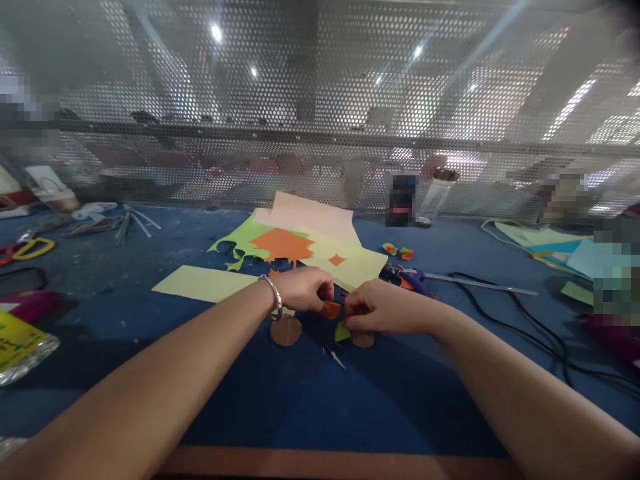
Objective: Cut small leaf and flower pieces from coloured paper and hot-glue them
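In the head view my left hand (307, 288), with a silver bracelet at its wrist, pinches a small orange paper piece (330, 309). My right hand (377, 305) is close beside it, fingers closed on a small green paper piece (342, 332). Partly covered by the right hand is a round brown cardboard disc (363, 340). A second cardboard disc (285, 331) lies below my left wrist. On the blue table between the discs rests a small thin white-tipped item (335, 359) whose kind I cannot make out.
Cut green paper (235, 237), an orange sheet (283, 244) and pale yellow sheets (357, 260) overlap behind my hands. Two small orange-and-green paper pieces (399, 251) lie farther back. Black cable (530, 327) and a metal ruler (485, 285) are at right, yellow-handled scissors (34, 249) at left.
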Available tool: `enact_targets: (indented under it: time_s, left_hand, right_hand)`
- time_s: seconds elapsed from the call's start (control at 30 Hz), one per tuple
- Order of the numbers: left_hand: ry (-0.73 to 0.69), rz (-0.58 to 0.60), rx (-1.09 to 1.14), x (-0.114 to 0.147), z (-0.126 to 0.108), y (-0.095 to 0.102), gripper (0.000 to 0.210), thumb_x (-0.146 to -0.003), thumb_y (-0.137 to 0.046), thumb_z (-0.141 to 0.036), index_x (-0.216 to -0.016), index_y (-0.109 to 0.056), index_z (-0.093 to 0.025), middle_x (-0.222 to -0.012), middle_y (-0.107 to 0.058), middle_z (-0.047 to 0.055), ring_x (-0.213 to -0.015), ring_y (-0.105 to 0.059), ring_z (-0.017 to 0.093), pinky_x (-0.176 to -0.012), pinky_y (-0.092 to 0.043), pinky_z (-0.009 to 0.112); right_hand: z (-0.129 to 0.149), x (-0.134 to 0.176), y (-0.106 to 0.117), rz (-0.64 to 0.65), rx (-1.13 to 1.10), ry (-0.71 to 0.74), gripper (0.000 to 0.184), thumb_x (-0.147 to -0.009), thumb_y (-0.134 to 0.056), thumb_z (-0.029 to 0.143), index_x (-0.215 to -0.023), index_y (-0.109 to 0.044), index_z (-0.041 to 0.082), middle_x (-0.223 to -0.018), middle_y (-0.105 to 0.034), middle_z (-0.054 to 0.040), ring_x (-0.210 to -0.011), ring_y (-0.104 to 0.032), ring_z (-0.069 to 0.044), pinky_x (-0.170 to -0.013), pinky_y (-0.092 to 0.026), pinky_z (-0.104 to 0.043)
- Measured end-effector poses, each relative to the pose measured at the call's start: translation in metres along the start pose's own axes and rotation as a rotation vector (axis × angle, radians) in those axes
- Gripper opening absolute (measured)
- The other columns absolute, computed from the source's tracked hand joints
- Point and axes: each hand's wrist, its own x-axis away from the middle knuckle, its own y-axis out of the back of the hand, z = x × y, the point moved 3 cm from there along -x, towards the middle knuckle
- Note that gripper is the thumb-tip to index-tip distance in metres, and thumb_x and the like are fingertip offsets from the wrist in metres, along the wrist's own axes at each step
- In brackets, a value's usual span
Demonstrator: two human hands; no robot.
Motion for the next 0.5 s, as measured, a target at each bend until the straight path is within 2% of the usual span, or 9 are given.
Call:
enact_targets:
  time_s: [0.07,0.13,0.23,0.3,0.37,0.5]
  left_hand:
    - [0.016,-0.02,0.095,-0.001,0.002,0.0,0.022,-0.069,-0.079,-0.027,-0.084,-0.066,-0.017,-0.079,-0.066,0.001,-0.069,-0.056,0.016,-0.059,-0.039,0.026]
    - [0.013,-0.072,0.301,-0.003,0.004,0.001,0.023,-0.068,-0.079,-0.02,-0.084,-0.064,-0.017,-0.075,-0.063,-0.001,-0.067,-0.055,0.014,-0.06,-0.04,0.025]
    - [-0.003,-0.129,0.718,-0.005,0.005,0.001,0.028,-0.066,-0.083,-0.019,-0.087,-0.065,-0.014,-0.076,-0.065,0.0,-0.07,-0.058,0.014,-0.065,-0.045,0.025]
    - [0.006,-0.156,0.906,-0.004,0.004,0.002,0.026,-0.07,-0.082,-0.019,-0.09,-0.067,-0.012,-0.079,-0.068,0.002,-0.073,-0.061,0.013,-0.07,-0.047,0.026]
    - [0.018,-0.182,1.003,-0.003,0.004,0.004,0.022,-0.074,-0.08,-0.019,-0.091,-0.067,-0.012,-0.085,-0.07,0.003,-0.076,-0.063,0.013,-0.074,-0.049,0.025]
    - [0.047,-0.17,1.109,-0.004,0.004,0.004,0.023,-0.073,-0.084,-0.02,-0.089,-0.069,-0.014,-0.091,-0.072,0.003,-0.081,-0.066,0.012,-0.076,-0.052,0.024]
  right_hand:
    - [-0.002,-0.002,0.002,-0.056,0.083,0.008,0.019,-0.083,-0.064,0.029,-0.067,-0.063,0.018,-0.057,-0.059,0.0033,-0.054,-0.047,-0.011,-0.051,-0.03,-0.025]
    - [-0.002,-0.003,0.005,-0.135,0.136,0.024,0.022,-0.085,-0.066,0.032,-0.068,-0.062,0.018,-0.057,-0.055,0.0041,-0.055,-0.045,-0.011,-0.052,-0.028,-0.026]
    - [0.001,-0.003,0.011,-0.343,0.177,0.038,0.018,-0.087,-0.065,0.027,-0.072,-0.062,0.018,-0.063,-0.058,0.0028,-0.058,-0.048,-0.011,-0.055,-0.03,-0.026]
    - [0.004,-0.001,0.016,-0.492,0.196,0.061,0.01,-0.087,-0.065,0.022,-0.078,-0.064,0.018,-0.07,-0.061,0.0014,-0.062,-0.051,-0.012,-0.058,-0.032,-0.025]
    - [0.006,0.002,0.019,-0.601,0.226,0.108,0.002,-0.086,-0.066,0.019,-0.085,-0.065,0.018,-0.076,-0.062,0.0004,-0.066,-0.052,-0.012,-0.06,-0.034,-0.025]
    - [0.008,0.004,0.02,-0.677,0.316,0.215,0.009,-0.088,-0.067,0.02,-0.097,-0.067,0.017,-0.087,-0.064,-0.0018,-0.069,-0.054,-0.013,-0.062,-0.037,-0.026]
